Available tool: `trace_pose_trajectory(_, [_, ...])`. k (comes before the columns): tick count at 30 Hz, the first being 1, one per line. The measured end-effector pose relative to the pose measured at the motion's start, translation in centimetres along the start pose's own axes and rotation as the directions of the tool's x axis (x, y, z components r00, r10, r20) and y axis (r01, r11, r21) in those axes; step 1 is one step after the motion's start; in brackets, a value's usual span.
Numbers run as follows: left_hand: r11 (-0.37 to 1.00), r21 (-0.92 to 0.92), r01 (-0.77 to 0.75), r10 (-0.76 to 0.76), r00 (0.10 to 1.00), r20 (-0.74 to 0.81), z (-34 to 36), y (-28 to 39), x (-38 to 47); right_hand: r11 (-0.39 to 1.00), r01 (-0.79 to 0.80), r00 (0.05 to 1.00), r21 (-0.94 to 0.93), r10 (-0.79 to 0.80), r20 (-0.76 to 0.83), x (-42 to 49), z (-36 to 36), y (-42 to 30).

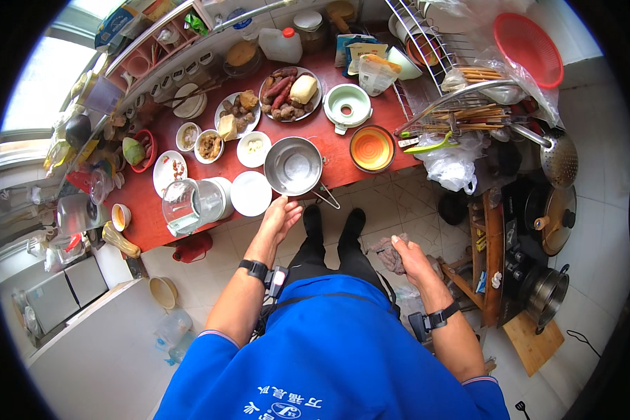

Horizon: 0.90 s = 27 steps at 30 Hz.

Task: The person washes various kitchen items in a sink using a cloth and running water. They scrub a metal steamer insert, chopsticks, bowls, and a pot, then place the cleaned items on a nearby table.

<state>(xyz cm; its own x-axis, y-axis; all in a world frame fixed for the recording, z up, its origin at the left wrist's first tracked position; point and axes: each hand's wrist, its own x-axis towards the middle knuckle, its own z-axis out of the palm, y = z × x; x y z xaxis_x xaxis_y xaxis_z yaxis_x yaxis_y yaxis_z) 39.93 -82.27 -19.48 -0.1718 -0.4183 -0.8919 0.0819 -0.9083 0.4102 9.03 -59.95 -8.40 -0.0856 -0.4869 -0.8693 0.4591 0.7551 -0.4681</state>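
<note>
My left hand is at the near rim of a stainless steel pan, its thumb tip by the rim. Whether the fingers grip the pan or only rest against it I cannot tell. The pan has a wire handle and sits at the front edge of the red table. A crumpled greyish-brown cloth is in my right hand, held low over the floor. Left of the pan lie a white disc-shaped plate or lid and a clear blender jug on its side.
Behind stand a plate of sweet potatoes, a bowl of garlic and a pale green ring-shaped appliance part. An orange bowl is right of the pan. Farther right are a perforated ladle and a stove with pots.
</note>
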Motion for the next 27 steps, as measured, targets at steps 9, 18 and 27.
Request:
trace_pose_trajectory(9, [0.997, 0.074, 0.007, -0.011, 0.998, 0.056, 4.9, 0.6, -0.7, 0.996, 0.069, 0.997, 0.052, -0.067, -0.038, 0.9, -6.1, 2.6])
trace_pose_trajectory(18, [0.414, 0.848, -0.331, 0.530, 0.845, 0.070, 18.1, 2.5, 3.8, 0.986, 0.101, 0.994, 0.135, -0.094, -0.057, -0.3, -10.4, 4.1])
trace_pose_trajectory(27, [-0.059, 0.983, -0.172, 0.604, 0.778, 0.172, 21.6, 4.1, 6.8, 0.988, 0.096, 0.990, 0.124, -0.083, -0.112, -0.5, -14.3, 8.1])
